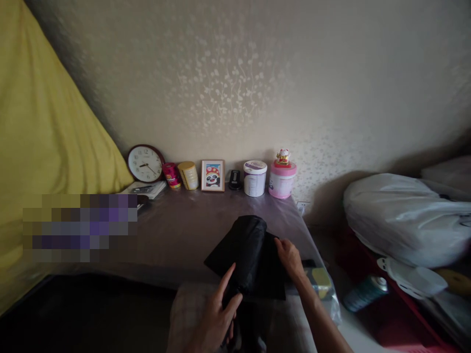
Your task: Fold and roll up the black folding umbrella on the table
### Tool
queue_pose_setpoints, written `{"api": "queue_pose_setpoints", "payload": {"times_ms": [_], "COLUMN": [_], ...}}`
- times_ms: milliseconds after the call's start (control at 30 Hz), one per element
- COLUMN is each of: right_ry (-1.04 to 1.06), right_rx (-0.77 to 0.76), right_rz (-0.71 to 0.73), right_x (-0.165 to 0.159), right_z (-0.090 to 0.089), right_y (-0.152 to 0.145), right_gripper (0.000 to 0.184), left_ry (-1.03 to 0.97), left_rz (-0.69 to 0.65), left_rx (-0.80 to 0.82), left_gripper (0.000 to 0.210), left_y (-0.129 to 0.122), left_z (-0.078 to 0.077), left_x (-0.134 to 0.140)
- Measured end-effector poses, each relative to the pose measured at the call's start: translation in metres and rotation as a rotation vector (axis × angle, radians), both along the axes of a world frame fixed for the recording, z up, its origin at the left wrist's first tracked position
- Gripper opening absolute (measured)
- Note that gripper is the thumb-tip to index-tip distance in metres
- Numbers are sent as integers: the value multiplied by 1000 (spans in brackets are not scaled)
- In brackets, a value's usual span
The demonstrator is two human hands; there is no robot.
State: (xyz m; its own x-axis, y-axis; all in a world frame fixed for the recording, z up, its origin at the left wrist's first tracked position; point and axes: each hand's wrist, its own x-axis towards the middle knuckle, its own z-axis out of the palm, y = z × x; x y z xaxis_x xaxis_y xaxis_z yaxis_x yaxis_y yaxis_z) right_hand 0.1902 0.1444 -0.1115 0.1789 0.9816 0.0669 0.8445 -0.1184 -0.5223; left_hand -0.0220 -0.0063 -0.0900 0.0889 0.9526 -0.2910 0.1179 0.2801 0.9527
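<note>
A black fabric item [250,255] that looks like a partly folded umbrella is held over the near edge of the table. Its middle forms a rounded bundle, with flat flaps spread to the left and right. My left hand [221,311] is closed round its near end, index finger stretched along the bundle; what lies inside the palm is hidden. With thumb and fingers, my right hand [289,255] pinches the upper edge of the right flap.
Along the wall stand a clock [146,163], a pink can [171,175], a yellow-lidded can [188,175], a framed panda picture [213,175], a white tub [255,179] and a pink tub [282,181] topped by a cat figurine [283,157]. At right, a spray can [366,293] lies near white bags [405,215].
</note>
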Motion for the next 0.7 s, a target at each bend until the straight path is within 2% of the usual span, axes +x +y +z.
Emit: {"api": "queue_pose_setpoints", "payload": {"times_ms": [333, 700], "right_ry": [-8, 12], "right_rx": [10, 37], "right_rz": [-26, -45], "right_x": [1, -7], "right_z": [-2, 3], "right_y": [-1, -11], "right_gripper": [37, 29], "left_ry": [82, 218], "left_rz": [-4, -4], "left_rx": [-12, 17], "left_gripper": [70, 68], "left_y": [-2, -4], "left_z": [9, 14], "left_x": [5, 9]}}
